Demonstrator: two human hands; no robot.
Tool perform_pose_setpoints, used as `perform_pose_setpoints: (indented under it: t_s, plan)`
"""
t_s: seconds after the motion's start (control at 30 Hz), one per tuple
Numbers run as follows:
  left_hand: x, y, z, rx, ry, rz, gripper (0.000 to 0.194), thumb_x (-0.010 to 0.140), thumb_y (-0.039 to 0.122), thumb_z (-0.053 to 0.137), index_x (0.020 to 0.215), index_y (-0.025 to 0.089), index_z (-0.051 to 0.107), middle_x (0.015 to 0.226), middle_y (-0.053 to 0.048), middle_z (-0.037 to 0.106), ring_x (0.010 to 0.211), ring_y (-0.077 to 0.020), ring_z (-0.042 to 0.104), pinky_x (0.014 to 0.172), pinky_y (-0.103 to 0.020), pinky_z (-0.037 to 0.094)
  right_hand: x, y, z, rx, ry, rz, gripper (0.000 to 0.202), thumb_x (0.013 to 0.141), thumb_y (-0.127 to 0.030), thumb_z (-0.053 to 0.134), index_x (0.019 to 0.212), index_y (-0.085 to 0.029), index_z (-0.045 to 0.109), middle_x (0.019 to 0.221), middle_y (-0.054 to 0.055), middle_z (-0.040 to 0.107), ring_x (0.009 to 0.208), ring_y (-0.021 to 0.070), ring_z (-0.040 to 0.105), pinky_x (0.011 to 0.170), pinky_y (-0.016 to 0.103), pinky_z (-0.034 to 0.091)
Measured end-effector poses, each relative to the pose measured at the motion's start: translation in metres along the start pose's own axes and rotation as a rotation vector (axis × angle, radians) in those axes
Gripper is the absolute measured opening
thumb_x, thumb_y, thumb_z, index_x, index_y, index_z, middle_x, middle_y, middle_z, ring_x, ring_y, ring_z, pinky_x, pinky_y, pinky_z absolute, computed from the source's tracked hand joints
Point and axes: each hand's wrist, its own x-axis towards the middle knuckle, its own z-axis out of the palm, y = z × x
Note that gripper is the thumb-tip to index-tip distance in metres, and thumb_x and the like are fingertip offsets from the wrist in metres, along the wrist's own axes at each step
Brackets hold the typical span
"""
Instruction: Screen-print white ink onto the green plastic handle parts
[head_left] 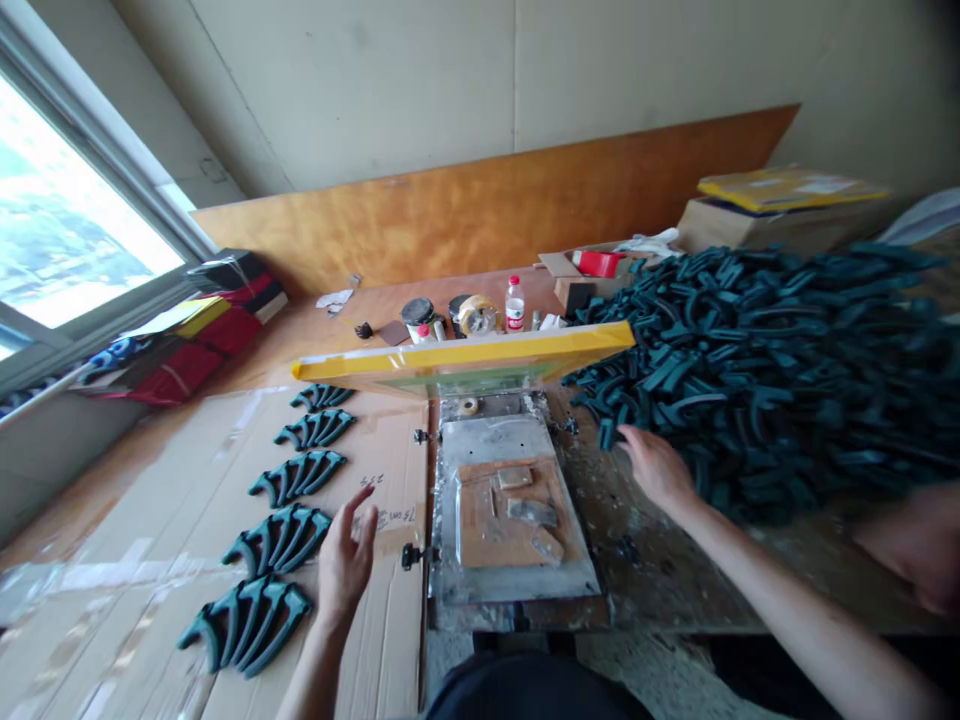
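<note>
My left hand hovers over the cardboard sheet with its fingers apart and nothing in it. Beside it lie fanned groups of dark green curved plastic pieces, laid out in a column. My right hand is at the left edge of a big heap of the same pieces. Its fingers are drawn together at the end of one dark green curved piece; the grip is partly hidden. Between my hands is a flat metal plate with a brown base bearing small blocks.
A yellow-taped frame stands tilted up behind the plate. Black knobs flank the plate. A bottle, tape roll and jars stand farther back. Another person's blurred hand is at the right edge.
</note>
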Motion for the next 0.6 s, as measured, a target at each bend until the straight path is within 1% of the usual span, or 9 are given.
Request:
perform_pose_setpoints:
  t_s: [0.07, 0.1, 0.17, 0.23, 0.3, 0.37, 0.43, 0.5, 0.6]
  plan:
    - [0.022, 0.044, 0.009, -0.235, 0.064, -0.005, 0.043, 0.090, 0.049, 0.045, 0.121, 0.021, 0.056, 0.109, -0.009, 0.069, 0.105, -0.0220, 0.063, 0.083, -0.033, 0.053, 0.004, -0.052, 0.011, 0.171, -0.071, -0.187, 0.045, 0.090, -0.006, 0.034, 0.129, -0.017, 0.055, 0.111, 0.010, 0.063, 0.099, 0.0210, 0.058, 0.087, 0.033, 0.046]
    - [0.036, 0.066, 0.010, -0.366, 0.111, 0.009, 0.043, 0.091, 0.049, 0.045, 0.121, 0.020, 0.055, 0.098, -0.007, 0.070, 0.095, -0.0189, 0.065, 0.084, -0.032, 0.053, 0.005, -0.078, 0.015, 0.229, -0.110, -0.282, 0.049, 0.089, -0.005, 0.035, 0.131, -0.021, 0.054, 0.113, 0.008, 0.062, 0.101, 0.0200, 0.058, 0.088, 0.032, 0.046]
    - [0.065, 0.103, 0.010, -0.636, 0.183, 0.041, 0.043, 0.091, 0.050, 0.044, 0.120, 0.020, 0.053, 0.076, 0.000, 0.064, 0.074, -0.0138, 0.064, 0.075, -0.029, 0.055, 0.007, -0.120, 0.023, 0.278, -0.184, -0.425, 0.048, 0.088, -0.005, 0.040, 0.128, -0.027, 0.057, 0.109, 0.006, 0.062, 0.099, 0.0199, 0.057, 0.086, 0.031, 0.047]
    - [0.091, 0.131, 0.006, -0.825, 0.218, 0.048, 0.041, 0.091, 0.053, 0.042, 0.107, 0.019, 0.056, 0.061, 0.005, 0.055, 0.056, -0.0104, 0.056, 0.062, -0.025, 0.054, 0.009, -0.145, 0.028, 0.254, -0.233, -0.476, 0.042, 0.087, -0.008, 0.046, 0.119, -0.028, 0.064, 0.100, 0.006, 0.062, 0.096, 0.0217, 0.056, 0.080, 0.032, 0.049]
    - [0.110, 0.147, 0.002, -0.874, 0.222, 0.023, 0.041, 0.091, 0.054, 0.041, 0.086, 0.017, 0.058, 0.052, 0.006, 0.048, 0.045, -0.0084, 0.046, 0.055, -0.023, 0.052, 0.010, -0.156, 0.029, 0.201, -0.253, -0.460, 0.038, 0.086, -0.009, 0.048, 0.114, -0.027, 0.067, 0.094, 0.007, 0.061, 0.094, 0.0239, 0.055, 0.077, 0.034, 0.049]
    - [0.117, 0.153, -0.002, -0.824, 0.210, -0.006, 0.043, 0.090, 0.052, 0.041, 0.070, 0.017, 0.055, 0.048, 0.006, 0.046, 0.042, -0.0080, 0.041, 0.052, -0.023, 0.051, 0.009, -0.158, 0.030, 0.162, -0.249, -0.436, 0.039, 0.086, -0.009, 0.048, 0.115, -0.026, 0.067, 0.092, 0.007, 0.061, 0.093, 0.0252, 0.054, 0.079, 0.036, 0.049]
    - [0.113, 0.151, -0.007, -0.760, 0.184, -0.027, 0.043, 0.089, 0.050, 0.043, 0.063, 0.017, 0.055, 0.047, 0.004, 0.048, 0.043, -0.0091, 0.044, 0.052, -0.024, 0.050, 0.005, -0.153, 0.030, 0.157, -0.241, -0.427, 0.042, 0.085, -0.008, 0.047, 0.118, -0.027, 0.065, 0.095, 0.008, 0.062, 0.094, 0.0249, 0.055, 0.081, 0.037, 0.050]
    - [0.098, 0.142, -0.014, -0.721, 0.133, -0.043, 0.045, 0.088, 0.051, 0.043, 0.065, 0.016, 0.059, 0.051, 0.001, 0.054, 0.049, -0.0115, 0.050, 0.054, -0.025, 0.050, 0.003, -0.141, 0.029, 0.196, -0.224, -0.414, 0.043, 0.085, -0.009, 0.048, 0.118, -0.031, 0.066, 0.100, 0.006, 0.064, 0.094, 0.0230, 0.057, 0.082, 0.035, 0.050]
    - [0.065, 0.116, -0.021, -0.663, -0.022, -0.124, 0.051, 0.085, 0.060, 0.045, 0.078, 0.014, 0.067, 0.064, -0.003, 0.063, 0.058, -0.0150, 0.057, 0.058, -0.027, 0.048, 0.013, -0.111, 0.020, 0.243, -0.126, -0.230, 0.033, 0.086, -0.016, 0.049, 0.106, -0.031, 0.070, 0.099, 0.002, 0.067, 0.090, 0.0215, 0.061, 0.079, 0.035, 0.051]
